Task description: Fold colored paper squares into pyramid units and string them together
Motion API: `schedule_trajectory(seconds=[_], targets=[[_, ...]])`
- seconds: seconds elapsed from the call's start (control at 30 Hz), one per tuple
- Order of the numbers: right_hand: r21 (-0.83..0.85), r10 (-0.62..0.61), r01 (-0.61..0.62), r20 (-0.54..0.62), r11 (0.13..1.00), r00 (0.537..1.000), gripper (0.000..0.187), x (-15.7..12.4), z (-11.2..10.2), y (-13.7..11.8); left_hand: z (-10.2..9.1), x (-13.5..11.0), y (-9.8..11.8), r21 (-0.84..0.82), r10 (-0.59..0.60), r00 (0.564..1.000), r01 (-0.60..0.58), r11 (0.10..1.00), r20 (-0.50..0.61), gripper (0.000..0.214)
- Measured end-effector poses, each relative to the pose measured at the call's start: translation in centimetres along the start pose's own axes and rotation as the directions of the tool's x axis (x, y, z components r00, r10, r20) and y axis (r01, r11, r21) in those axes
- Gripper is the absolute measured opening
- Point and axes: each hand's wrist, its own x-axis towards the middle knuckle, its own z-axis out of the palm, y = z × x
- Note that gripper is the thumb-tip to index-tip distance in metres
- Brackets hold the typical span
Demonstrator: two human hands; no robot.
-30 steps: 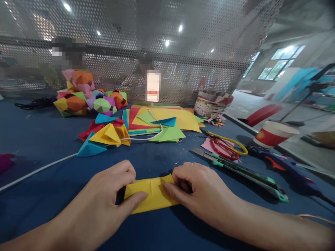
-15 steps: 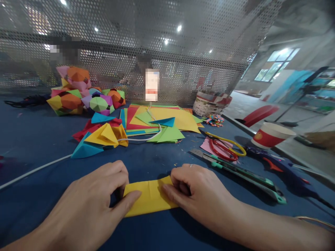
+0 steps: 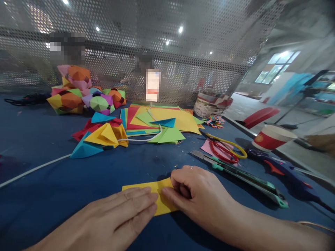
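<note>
Left hand [image 3: 117, 217]: flat over your yellow strip [image 3: 162, 206], fingers together
Right hand [image 3: 202, 190]: thumb and fingertips pinching its right end
Strip: under your hands, seemingly part-folded
Folded pieces [image 3: 104, 135]: beyond your left hand, apparently done
Paper sheets [image 3: 183, 118]: farther ahead, unfolded
</note>
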Motion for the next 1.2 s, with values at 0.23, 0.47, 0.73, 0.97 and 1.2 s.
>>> schedule_trajectory(seconds=[0.23, 0.47, 0.73, 0.97, 1.2], targets=[[-0.016, -0.097, 0.096, -0.080, 0.995, 0.992, 0.040, -0.2, 0.5, 0.7, 0.3, -0.3, 0.9, 0.184, 0.046, 0.998, -0.038, 0.982, -0.036, 0.056], [-0.104, -0.243, 0.227, -0.195, 0.968, 0.950, 0.040, -0.2, 1.1, 1.3, 1.5, -0.3, 1.1, 0.192, 0.044, 0.996, -0.028, 0.981, -0.081, 0.052], [-0.209, -0.351, 0.305, -0.239, 0.929, 0.905, 0.040, 0.0, 1.0, 1.2, 0.8, -0.5, 0.5, 0.247, 0.129, 0.992, -0.125, 0.961, 0.002, 0.050], [-0.244, -0.389, 0.331, -0.253, 0.912, 0.886, 0.039, 0.1, 1.0, 1.2, 0.7, -0.4, 0.6, 0.275, 0.130, 0.992, -0.125, 0.953, -0.001, 0.049], [-0.235, -0.387, 0.333, -0.248, 0.913, 0.888, 0.036, 0.3, 0.9, 1.2, 0.8, -0.5, 0.7, 0.221, 0.105, 0.995, -0.102, 0.970, -0.001, 0.050]])
